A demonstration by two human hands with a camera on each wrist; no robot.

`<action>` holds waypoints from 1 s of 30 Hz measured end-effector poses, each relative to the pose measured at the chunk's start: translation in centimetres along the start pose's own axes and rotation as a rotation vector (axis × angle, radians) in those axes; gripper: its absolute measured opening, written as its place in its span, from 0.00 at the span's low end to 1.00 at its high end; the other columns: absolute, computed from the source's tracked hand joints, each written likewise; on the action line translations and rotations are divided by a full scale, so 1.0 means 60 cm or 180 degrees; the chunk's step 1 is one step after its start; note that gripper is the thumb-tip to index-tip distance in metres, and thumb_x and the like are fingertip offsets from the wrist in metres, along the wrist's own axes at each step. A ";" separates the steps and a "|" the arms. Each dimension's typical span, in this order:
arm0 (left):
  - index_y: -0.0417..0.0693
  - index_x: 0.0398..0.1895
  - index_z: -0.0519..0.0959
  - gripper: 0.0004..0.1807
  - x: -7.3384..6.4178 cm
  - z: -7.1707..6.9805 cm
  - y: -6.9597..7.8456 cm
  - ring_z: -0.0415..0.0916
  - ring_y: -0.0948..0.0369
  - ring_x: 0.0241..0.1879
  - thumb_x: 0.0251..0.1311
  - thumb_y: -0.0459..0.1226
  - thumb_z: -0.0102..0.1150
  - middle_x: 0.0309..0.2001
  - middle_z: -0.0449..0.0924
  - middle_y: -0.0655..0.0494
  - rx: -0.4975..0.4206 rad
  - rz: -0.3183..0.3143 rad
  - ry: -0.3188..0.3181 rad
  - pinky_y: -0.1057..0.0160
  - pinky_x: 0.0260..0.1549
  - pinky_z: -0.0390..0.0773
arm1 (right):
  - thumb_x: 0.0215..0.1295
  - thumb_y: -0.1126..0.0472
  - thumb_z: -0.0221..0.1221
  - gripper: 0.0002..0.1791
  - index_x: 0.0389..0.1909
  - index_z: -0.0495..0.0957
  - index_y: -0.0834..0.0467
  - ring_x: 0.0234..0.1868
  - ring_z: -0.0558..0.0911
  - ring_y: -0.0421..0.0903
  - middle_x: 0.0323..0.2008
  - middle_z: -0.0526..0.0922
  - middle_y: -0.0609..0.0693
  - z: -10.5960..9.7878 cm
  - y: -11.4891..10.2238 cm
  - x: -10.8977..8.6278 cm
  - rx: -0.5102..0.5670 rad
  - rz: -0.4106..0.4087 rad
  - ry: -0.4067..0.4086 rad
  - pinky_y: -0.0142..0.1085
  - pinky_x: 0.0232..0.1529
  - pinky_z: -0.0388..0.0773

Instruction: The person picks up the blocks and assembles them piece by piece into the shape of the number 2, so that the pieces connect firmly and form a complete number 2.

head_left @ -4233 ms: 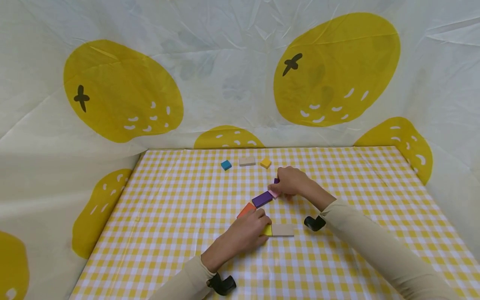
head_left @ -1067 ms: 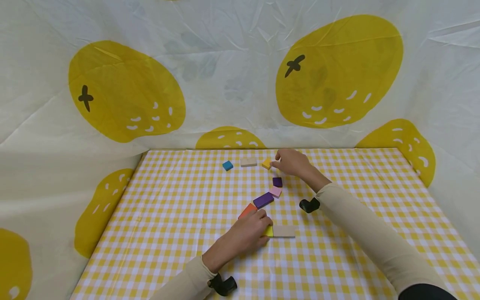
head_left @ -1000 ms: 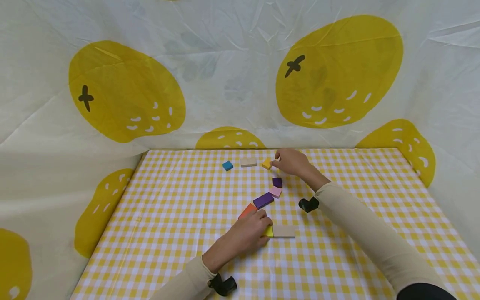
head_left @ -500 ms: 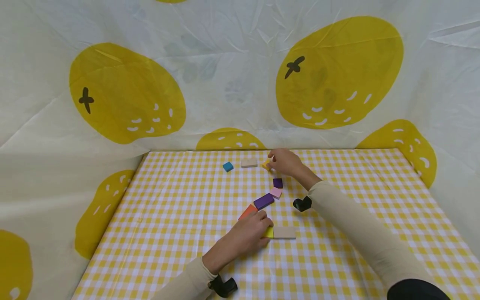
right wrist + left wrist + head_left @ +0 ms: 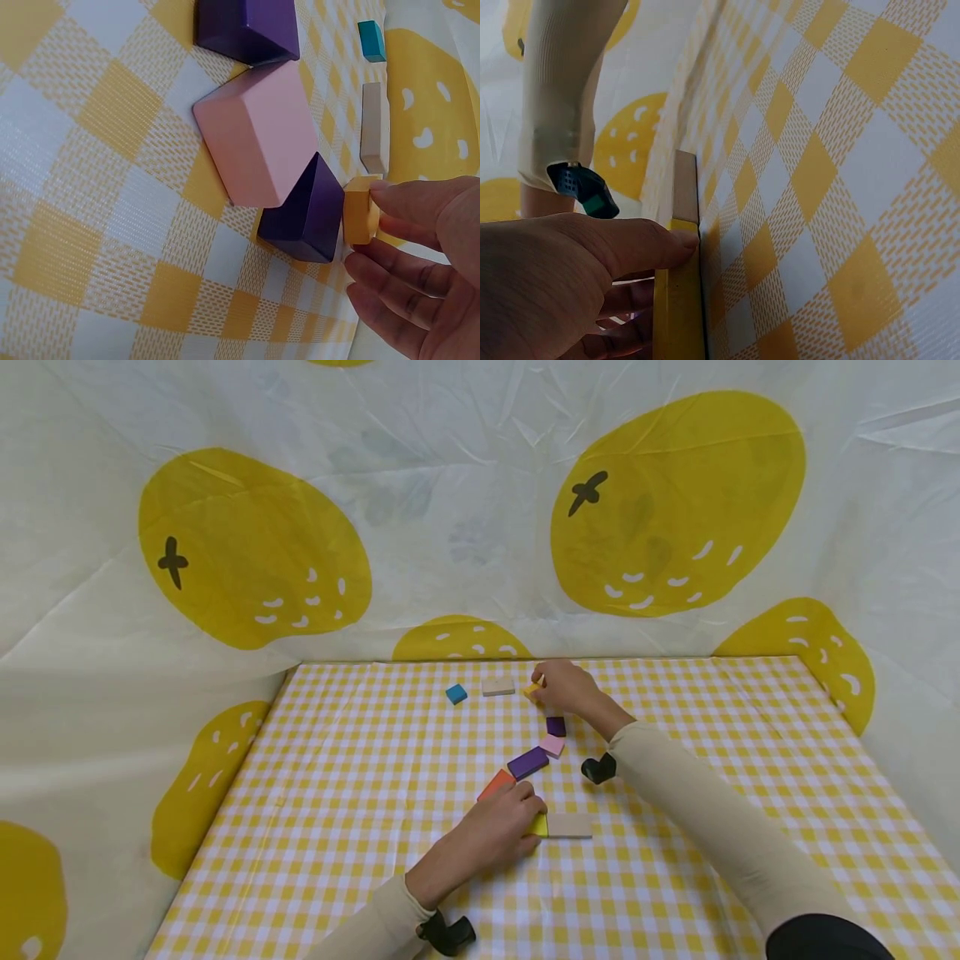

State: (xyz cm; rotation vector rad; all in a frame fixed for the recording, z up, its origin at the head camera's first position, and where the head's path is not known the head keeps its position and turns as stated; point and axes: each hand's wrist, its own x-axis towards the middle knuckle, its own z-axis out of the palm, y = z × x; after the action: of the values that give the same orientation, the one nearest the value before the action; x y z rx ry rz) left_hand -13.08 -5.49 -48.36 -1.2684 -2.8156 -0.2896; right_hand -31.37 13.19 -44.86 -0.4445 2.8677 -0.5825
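My left hand (image 5: 495, 825) holds a long yellow block (image 5: 676, 315), its thumb on the block's side near one end, with fingers behind it. A natural-wood block (image 5: 570, 825) lies end to end with that yellow one. At the far side my right hand (image 5: 568, 687) pinches a small orange-yellow block (image 5: 360, 210) between thumb and fingers. Close by is a small purple block (image 5: 556, 726), then a pink block (image 5: 552, 745), a longer purple block (image 5: 528, 763) and an orange block (image 5: 496, 785), forming a curved row up to the left hand, which partly covers the orange one.
Toward the table's back edge lie a blue block (image 5: 456, 693) and another natural-wood block (image 5: 498, 686), apart from each other. A yellow-and-white checked cloth (image 5: 315, 827) covers the table. Behind it hangs a pale curtain (image 5: 457, 510) with large yellow fruit shapes.
My right hand has left the pink and small purple blocks, reached back to the orange-yellow block and taken hold of it, lately drawing slightly nearer and leftward. The left hand stays on the yellow block.
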 end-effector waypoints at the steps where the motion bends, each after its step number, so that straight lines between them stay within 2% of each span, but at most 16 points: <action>1: 0.52 0.45 0.84 0.13 0.000 0.000 0.000 0.71 0.65 0.38 0.60 0.44 0.71 0.42 0.76 0.59 0.0005 0.0000 0.0004 0.72 0.36 0.71 | 0.69 0.53 0.65 0.20 0.57 0.81 0.59 0.42 0.84 0.52 0.46 0.85 0.55 -0.001 -0.001 -0.001 -0.0014 -0.0005 -0.0001 0.47 0.42 0.80; 8: 0.52 0.46 0.84 0.13 -0.001 0.001 0.000 0.70 0.65 0.37 0.60 0.45 0.71 0.42 0.76 0.59 -0.0006 -0.0017 0.0003 0.73 0.34 0.69 | 0.68 0.55 0.66 0.20 0.56 0.80 0.59 0.43 0.84 0.53 0.46 0.85 0.56 -0.009 -0.003 -0.013 -0.0025 -0.0041 -0.0099 0.48 0.43 0.80; 18: 0.52 0.47 0.84 0.14 -0.003 0.000 -0.001 0.72 0.63 0.40 0.60 0.46 0.71 0.43 0.77 0.59 0.0044 0.0000 0.0039 0.72 0.38 0.71 | 0.63 0.57 0.69 0.18 0.51 0.81 0.61 0.43 0.84 0.55 0.45 0.85 0.59 -0.008 0.006 -0.017 -0.0054 -0.0259 -0.0116 0.48 0.45 0.80; 30: 0.52 0.47 0.84 0.14 -0.004 -0.001 0.000 0.71 0.63 0.40 0.60 0.46 0.70 0.44 0.76 0.59 0.0015 -0.0014 0.0009 0.73 0.36 0.70 | 0.63 0.55 0.69 0.19 0.49 0.80 0.63 0.43 0.84 0.54 0.46 0.85 0.59 -0.011 0.012 -0.026 -0.0024 -0.0284 -0.0237 0.47 0.42 0.81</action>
State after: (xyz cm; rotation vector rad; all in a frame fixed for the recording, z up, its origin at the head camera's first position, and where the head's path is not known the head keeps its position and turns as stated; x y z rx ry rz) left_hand -12.93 -5.67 -48.32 -1.2599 -2.8155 -0.2843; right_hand -30.26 14.57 -44.36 -0.5850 2.7920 -0.5577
